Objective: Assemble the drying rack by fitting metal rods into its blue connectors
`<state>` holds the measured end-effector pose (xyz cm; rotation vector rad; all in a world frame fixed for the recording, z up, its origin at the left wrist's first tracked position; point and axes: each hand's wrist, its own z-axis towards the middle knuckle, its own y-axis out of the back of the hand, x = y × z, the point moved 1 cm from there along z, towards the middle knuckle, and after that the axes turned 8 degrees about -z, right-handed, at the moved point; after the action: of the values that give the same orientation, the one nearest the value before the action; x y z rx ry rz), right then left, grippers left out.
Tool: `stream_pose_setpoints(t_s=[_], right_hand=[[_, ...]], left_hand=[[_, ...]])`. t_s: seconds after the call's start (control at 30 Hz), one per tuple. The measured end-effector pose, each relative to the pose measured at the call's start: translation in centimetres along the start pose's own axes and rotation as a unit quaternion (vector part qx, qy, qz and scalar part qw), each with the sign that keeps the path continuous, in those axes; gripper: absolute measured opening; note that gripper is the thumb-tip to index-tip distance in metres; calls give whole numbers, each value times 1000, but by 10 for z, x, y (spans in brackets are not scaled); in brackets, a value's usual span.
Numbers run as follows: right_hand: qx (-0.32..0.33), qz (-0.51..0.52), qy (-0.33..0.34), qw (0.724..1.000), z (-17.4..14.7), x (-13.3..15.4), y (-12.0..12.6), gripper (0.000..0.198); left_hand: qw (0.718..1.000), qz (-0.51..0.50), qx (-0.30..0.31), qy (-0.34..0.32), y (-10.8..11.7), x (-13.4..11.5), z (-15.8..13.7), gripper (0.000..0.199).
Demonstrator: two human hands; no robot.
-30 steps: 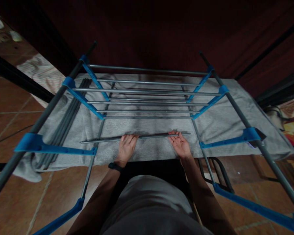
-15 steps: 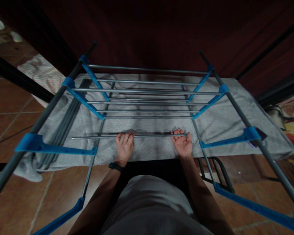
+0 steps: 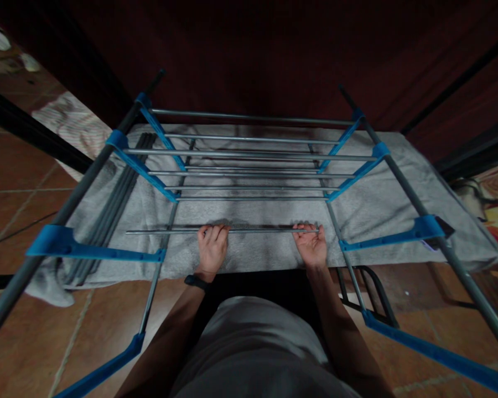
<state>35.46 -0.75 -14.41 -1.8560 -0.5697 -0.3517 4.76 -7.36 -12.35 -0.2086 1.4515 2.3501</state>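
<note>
A thin grey metal rod (image 3: 259, 230) lies level across both my hands, between the two sides of a drying rack. My left hand (image 3: 213, 247) wraps over it from above, near its middle. Palm up, my right hand (image 3: 311, 246) has its fingers curled around the rod's right end. The rack's blue plastic arm (image 3: 108, 252) is to the left of the rod, and another blue arm (image 3: 382, 237) to its right. Several fitted rods (image 3: 249, 156) span the rack farther back.
Several loose grey tubes (image 3: 112, 210) lie on the left of a grey blanket (image 3: 249, 213). Thick slanted poles (image 3: 415, 202) frame both sides. A dark red surface (image 3: 249, 61) stands behind. Tiled floor (image 3: 29, 221) shows at left, and a black metal frame (image 3: 373, 293) at lower right.
The rod has shifted slightly to the right. My right hand's fingers have curled more around its end; my left hand has barely moved.
</note>
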Motion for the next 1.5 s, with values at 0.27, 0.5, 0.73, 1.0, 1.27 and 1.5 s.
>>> stream_pose_setpoints(t_s=[0.27,0.5,0.73,1.0,1.27,1.5], right_hand=[[-35,-1,1,999,-2,12,3,32],[-84,22,4,996,-4,29,9,40],[-138,17,1,990,-1,42,16,37],[-165,-26,32,985,-1,58,33,38],[-171,-14,27,985,0,58,32,47],[-160,-44,49,985,1,56,33,38]], left_hand=[[1000,-1,-3,0,1,-2,1,26],[1000,-18,-1,17,1,-1,1,24],[999,-6,-6,40,0,0,2,21],[997,-5,-14,79,-1,3,3,21],[993,67,-14,101,14,23,-2,21],[976,118,-26,182,39,65,-22,25]])
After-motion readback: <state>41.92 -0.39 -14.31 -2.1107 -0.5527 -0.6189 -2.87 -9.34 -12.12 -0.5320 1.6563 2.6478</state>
